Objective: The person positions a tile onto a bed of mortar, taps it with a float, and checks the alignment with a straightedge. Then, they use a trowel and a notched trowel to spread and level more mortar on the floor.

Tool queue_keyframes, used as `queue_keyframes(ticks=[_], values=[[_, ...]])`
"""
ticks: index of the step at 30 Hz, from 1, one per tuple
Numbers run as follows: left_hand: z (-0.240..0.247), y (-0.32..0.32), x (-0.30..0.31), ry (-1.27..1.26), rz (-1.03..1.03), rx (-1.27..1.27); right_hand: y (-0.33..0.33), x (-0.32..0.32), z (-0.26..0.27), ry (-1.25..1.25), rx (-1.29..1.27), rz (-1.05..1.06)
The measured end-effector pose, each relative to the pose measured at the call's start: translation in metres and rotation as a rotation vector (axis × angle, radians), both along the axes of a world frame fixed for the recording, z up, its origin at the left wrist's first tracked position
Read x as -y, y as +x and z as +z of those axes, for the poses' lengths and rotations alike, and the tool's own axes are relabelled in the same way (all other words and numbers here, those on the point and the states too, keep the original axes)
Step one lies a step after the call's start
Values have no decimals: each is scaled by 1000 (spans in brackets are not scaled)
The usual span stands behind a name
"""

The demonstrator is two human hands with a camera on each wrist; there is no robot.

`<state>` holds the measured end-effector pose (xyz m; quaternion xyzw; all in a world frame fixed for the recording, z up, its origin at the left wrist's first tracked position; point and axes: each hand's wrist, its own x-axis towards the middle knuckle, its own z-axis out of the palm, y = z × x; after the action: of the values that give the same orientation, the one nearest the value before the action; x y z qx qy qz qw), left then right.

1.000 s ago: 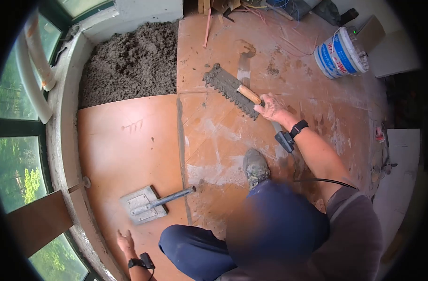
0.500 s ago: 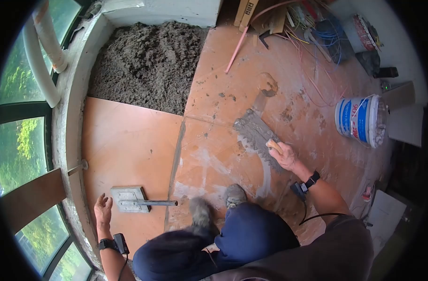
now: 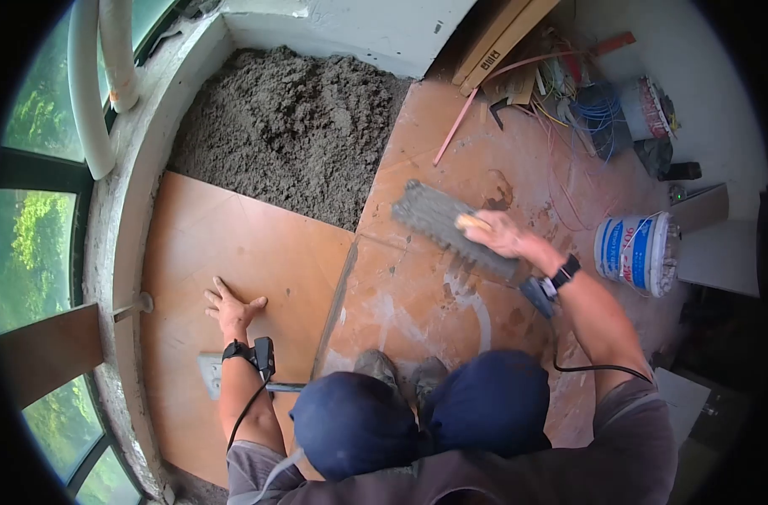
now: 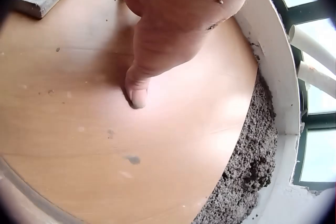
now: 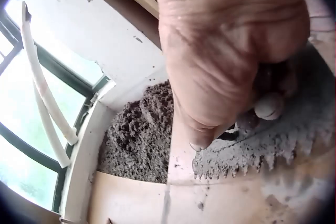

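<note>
My right hand [image 3: 503,234] grips the wooden handle of a notched trowel [image 3: 448,220], its blade coated in grey mortar. In the right wrist view the fingers of that hand [image 5: 226,61] curl round the handle, above the toothed edge of the trowel [image 5: 252,155]. My left hand [image 3: 231,310] rests on the orange tile [image 3: 258,244] with its fingers spread; in the left wrist view its thumb [image 4: 138,98] touches the tile. Under the left forearm lies a flat square tool [image 3: 209,374] with a bar handle, partly hidden.
Rough grey mortar [image 3: 300,126] fills the corner beyond the tile. A blue and white bucket [image 3: 636,252] stands at the right. Cables, a pink strip [image 3: 456,126] and wooden boards [image 3: 502,42] lie at the back right. A window ledge [image 3: 140,194] runs along the left.
My left hand has moved forward and come down on the tile with spread fingers. The trowel has moved with my right hand and is held over the tiles. The head view has shifted.
</note>
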<state>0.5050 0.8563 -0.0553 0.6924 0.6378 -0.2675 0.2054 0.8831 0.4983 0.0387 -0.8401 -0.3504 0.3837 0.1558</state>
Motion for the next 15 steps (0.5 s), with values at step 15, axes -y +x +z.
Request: queue_keyframes(ticks=[15], values=[[32,-4,-3,-90,154,78,0,-70,108,6,98,-77]])
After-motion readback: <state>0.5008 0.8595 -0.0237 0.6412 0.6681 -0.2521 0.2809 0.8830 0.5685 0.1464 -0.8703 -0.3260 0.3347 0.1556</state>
